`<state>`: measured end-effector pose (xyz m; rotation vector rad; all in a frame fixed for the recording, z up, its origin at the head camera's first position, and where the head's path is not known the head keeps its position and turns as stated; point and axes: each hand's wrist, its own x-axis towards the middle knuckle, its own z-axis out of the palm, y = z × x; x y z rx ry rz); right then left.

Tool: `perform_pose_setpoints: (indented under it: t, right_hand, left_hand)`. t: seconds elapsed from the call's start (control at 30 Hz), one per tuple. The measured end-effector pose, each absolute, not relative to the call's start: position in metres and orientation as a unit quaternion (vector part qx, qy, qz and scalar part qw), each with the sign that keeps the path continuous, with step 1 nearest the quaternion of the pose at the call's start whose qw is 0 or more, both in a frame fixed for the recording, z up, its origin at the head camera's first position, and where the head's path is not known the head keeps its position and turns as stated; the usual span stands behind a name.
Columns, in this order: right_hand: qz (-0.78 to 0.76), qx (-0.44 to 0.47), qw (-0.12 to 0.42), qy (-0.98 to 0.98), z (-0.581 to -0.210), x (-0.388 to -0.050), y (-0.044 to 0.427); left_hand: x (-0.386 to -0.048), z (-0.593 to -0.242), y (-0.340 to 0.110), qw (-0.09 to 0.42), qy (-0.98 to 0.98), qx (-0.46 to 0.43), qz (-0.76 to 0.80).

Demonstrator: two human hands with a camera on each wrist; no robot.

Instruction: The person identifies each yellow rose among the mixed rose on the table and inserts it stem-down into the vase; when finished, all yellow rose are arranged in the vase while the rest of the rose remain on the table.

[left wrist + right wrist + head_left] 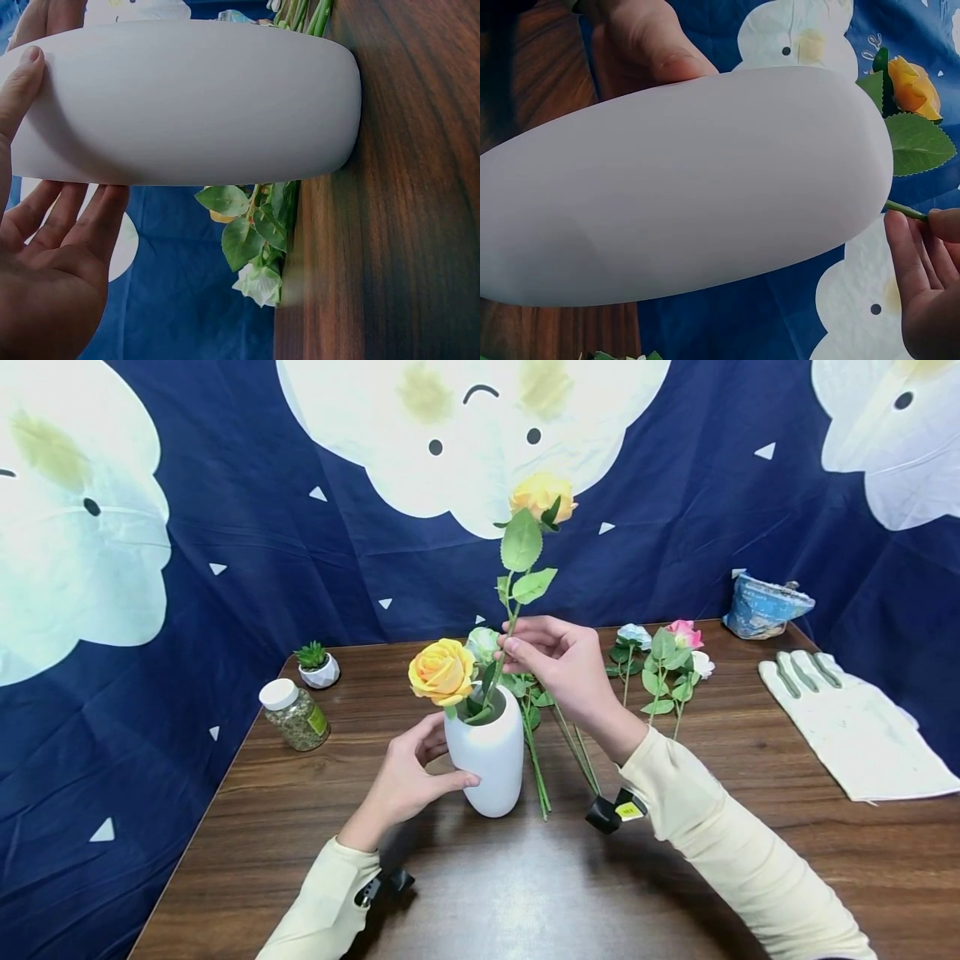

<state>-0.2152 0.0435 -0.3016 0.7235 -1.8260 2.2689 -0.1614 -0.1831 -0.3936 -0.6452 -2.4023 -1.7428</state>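
Observation:
A white vase (491, 768) stands upright on the wooden table, with one yellow rose (441, 672) leaning out over its left rim. My left hand (411, 770) holds the vase from the left, thumb on the near side and fingers round the far side; the left wrist view shows the vase (195, 105) between them. Above the rim, my right hand (566, 670) pinches the stem of a second yellow rose (543, 498) between thumb and fingers. This rose stands tall, its bloom well above the hand, and its lower stem reaches into the vase mouth. The stem's end is hidden.
Right of the vase lie several green stems, with a blue flower (633, 636) and a pink flower (684, 633). White gloves (847, 718) and a crumpled blue bag (765, 606) are farther right. At left stand a jar (298, 720) and a small potted plant (320, 672).

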Motion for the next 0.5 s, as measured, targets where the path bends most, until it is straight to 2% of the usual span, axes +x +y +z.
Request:
perform_pose_setpoints:
  t: [0.5]
  right_hand:
    - [0.724,0.238,0.061,-0.644,-0.3048,-0.2122,0.0425]
  left_hand:
    - [-0.1613,-0.3943,-0.1834,0.056,-0.789,-0.217,-0.572]
